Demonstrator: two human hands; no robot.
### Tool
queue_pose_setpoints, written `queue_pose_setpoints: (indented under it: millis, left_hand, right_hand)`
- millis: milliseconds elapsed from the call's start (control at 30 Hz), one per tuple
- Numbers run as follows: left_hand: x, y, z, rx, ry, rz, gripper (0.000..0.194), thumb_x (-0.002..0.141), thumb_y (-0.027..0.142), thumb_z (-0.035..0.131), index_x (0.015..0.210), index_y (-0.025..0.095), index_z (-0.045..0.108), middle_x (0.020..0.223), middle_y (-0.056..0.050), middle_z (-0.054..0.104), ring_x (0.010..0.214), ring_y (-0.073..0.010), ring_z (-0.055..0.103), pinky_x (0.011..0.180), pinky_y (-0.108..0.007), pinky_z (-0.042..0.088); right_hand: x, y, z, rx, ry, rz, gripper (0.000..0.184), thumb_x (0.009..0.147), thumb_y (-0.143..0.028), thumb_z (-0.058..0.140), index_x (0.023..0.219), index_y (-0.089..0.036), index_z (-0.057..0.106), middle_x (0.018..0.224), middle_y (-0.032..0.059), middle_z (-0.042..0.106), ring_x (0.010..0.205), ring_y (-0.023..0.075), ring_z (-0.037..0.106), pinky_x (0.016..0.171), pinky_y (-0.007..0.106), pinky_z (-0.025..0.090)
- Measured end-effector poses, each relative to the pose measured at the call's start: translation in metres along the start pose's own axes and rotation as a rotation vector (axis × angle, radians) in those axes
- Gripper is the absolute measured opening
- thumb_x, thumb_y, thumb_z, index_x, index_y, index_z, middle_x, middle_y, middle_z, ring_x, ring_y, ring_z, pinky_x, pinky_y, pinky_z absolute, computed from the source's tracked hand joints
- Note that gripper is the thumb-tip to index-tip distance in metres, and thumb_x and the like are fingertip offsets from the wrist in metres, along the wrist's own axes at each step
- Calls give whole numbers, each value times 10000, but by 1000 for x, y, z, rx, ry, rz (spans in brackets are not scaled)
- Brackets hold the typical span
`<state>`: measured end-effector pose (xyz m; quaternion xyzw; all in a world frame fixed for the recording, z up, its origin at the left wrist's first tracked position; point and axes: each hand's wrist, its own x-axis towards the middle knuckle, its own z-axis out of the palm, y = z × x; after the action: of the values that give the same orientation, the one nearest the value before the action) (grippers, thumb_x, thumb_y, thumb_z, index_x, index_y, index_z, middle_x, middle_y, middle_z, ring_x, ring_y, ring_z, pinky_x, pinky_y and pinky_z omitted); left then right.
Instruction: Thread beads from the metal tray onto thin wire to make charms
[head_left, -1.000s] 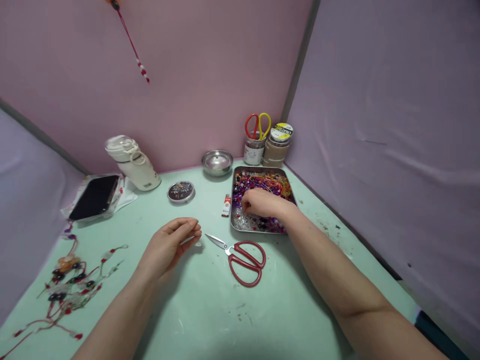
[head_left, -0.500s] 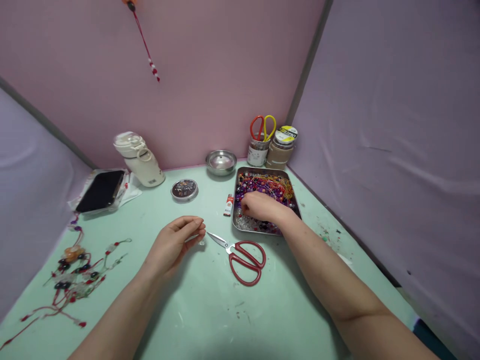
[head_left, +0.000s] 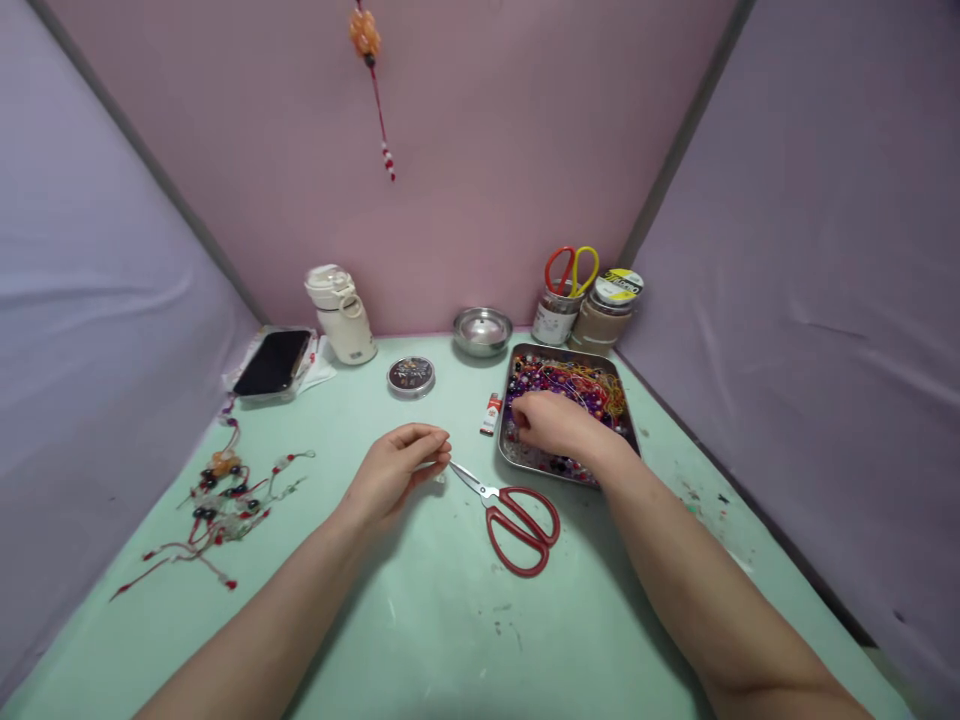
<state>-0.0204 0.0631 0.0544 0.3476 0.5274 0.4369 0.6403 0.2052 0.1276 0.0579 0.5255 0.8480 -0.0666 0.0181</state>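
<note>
My left hand [head_left: 397, 475] rests on the green table, its thumb and fingers pinched on a small clear bead or thread end that I cannot make out well. My right hand [head_left: 551, 422] lies inside the metal tray [head_left: 511, 455] of purple, red and clear beads with yellow and red cords, fingers curled down into the beads. Red-handled scissors [head_left: 517, 515] lie shut on the table between my two hands, blades pointing at my left fingertips.
Beaded red-cord strings [head_left: 225, 495] lie at the left. At the back stand a phone [head_left: 274, 362], a cream bottle [head_left: 341, 315], a round tin [head_left: 411, 376], a steel bowl [head_left: 482, 331], a jar with scissors [head_left: 559, 305], a spool jar [head_left: 607, 312]. A small red lighter [head_left: 491, 414] lies beside the tray. A tassel [head_left: 373, 80] hangs on the pink wall.
The view has swung left and up, so everything sits further right in the picture. Both hands keep their places relative to the tray and scissors.
</note>
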Motion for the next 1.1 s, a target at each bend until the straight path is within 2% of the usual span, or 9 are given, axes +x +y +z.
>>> queue_pose_setpoints:
  millis: [100,267,467,767,1100]
  left_hand:
    - [-2,0,0,-7,-19,20,257,649,371,765,768,163,672,786,-37,653,728,-121,613,767,-285,502]
    - [-7,0,2,-23,-59,62,232,664,355,759,773,163,690,758,-21,628,690,-103,585,781,-295,513]
    - [-11,3,6,-45,-75,92,235,648,344,776,755,150,698,736,-28,625,662,-102,576,772,-297,516]
    - [-12,4,5,-64,-93,93,240,684,349,756,784,141,689,724,-11,609,667,-83,556,753,-262,497]
    - [-16,3,7,-77,-169,31,195,726,311,728,771,130,670,702,-4,577,657,-76,533,749,-254,485]
  right_hand:
    - [-4,-3,-9,140,132,-19,108,722,-123,524,763,-177,607,730,39,642,643,149,550,543,250,294]
    - [-7,-20,-14,617,292,-140,151,737,-120,494,805,-180,614,724,1,633,656,123,543,626,227,376]
    - [-3,-37,-6,1102,250,-165,123,778,-268,572,818,-172,638,744,13,647,671,135,574,663,268,448]
    - [-5,-50,-7,1373,227,-68,159,728,-281,658,842,-171,652,757,1,640,664,114,561,660,269,446]
    - [3,-57,8,1759,160,-72,204,638,-284,780,775,-183,668,767,13,682,696,133,627,708,291,470]
